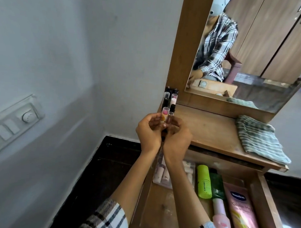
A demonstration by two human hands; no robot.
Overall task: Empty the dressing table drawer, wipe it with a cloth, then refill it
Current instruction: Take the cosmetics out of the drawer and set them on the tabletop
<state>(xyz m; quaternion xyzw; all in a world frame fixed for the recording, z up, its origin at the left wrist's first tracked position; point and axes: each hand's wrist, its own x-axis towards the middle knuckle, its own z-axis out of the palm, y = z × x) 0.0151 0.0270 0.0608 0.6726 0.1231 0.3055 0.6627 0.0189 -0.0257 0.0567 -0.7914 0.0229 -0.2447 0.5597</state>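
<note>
My left hand (pixel 149 131) and my right hand (pixel 177 136) are raised together over the left end of the dressing table top (pixel 207 131). Both grip a bunch of small lipstick and lip balm tubes (pixel 166 116) held upright between them. More small tubes (pixel 170 97) stand in a cluster at the table's back left corner, just beyond my fingers. Below, the drawer (pixel 259 190) is pulled out. It holds a lime green bottle (pixel 204 181), a dark green bottle (pixel 217 186), a pink bottle (pixel 221 220), a pink lotion tube (pixel 242 214) and a clear box of small items (pixel 164 176). A folded striped cloth (pixel 259 138) lies on the table top at the right.
A mirror (pixel 259 50) in a wooden frame rises behind the table top. A wall with a switch panel (pixel 8 126) is on the left. Dark floor (pixel 109 164) lies between the wall and the drawer.
</note>
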